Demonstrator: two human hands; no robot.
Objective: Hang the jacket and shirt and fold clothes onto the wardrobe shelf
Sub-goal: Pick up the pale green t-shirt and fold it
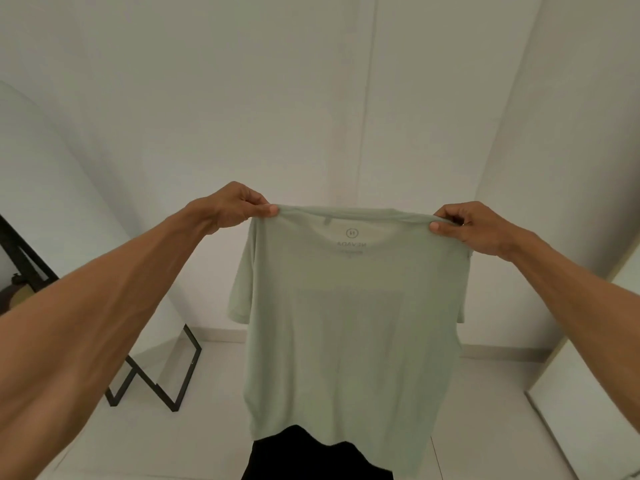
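Note:
A pale green T-shirt (349, 323) hangs spread out in front of me, held up by its two shoulders. My left hand (232, 207) pinches the left shoulder seam and my right hand (467, 225) pinches the right one. The neck label print shows through the cloth in reverse. Both short sleeves hang down at the sides, and the hem reaches down to my dark trousers (318, 459).
A standing mirror with a black metal frame (162, 386) leans at the left on the white tiled floor. White walls close off the corner ahead. A white wardrobe panel (588, 393) runs along the right edge.

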